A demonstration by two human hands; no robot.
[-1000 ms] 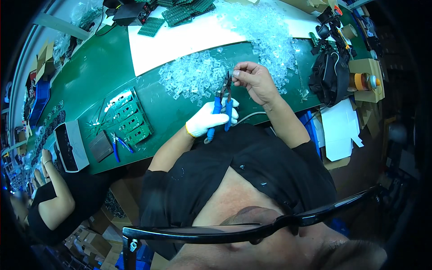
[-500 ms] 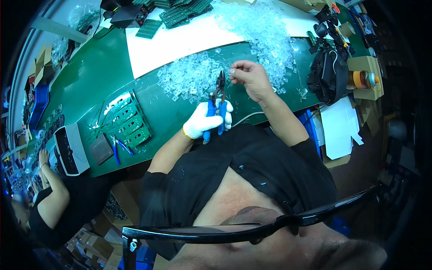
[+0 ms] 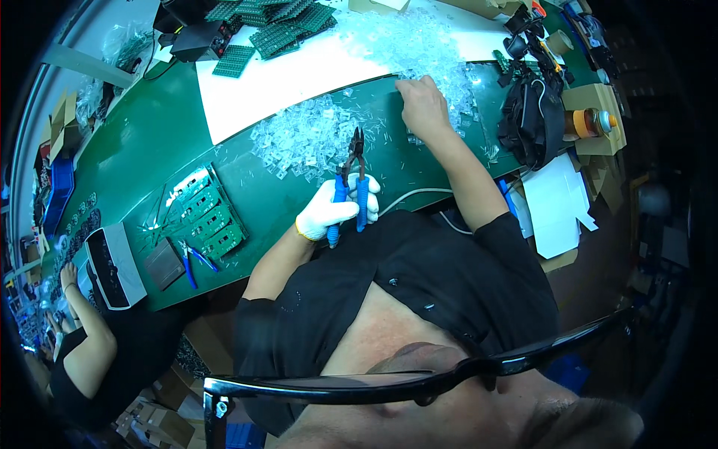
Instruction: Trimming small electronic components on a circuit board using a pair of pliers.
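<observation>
My left hand (image 3: 326, 210), in a white knit glove, is closed around the blue-wrapped handles of cutting pliers (image 3: 357, 161). Their dark jaws point away from me, beside a heap of small clear plastic pieces (image 3: 303, 138). My bare right hand (image 3: 426, 106) is farther out, at the near edge of a larger pile of clear pieces (image 3: 419, 45). Its fingers are bent and held together; whatever is between the fingertips is hidden from view. Thin clear slivers lie scattered on the green tabletop (image 3: 292, 203) between the two hands.
Green circuit boards (image 3: 206, 213) and blue-handled pliers (image 3: 196, 262) lie to the left, by a grey-and-black box (image 3: 116, 266). More boards (image 3: 292, 30) are stacked on white sheeting. A black bag (image 3: 529, 123) and an amber bottle (image 3: 587, 123) stand right. Another person's arm (image 3: 90, 314) shows left.
My right hand has moved away from the pliers' jaws, outward to the larger pile. The pliers remain in my left hand, slightly lower and farther left in view. The whole view has shifted a little.
</observation>
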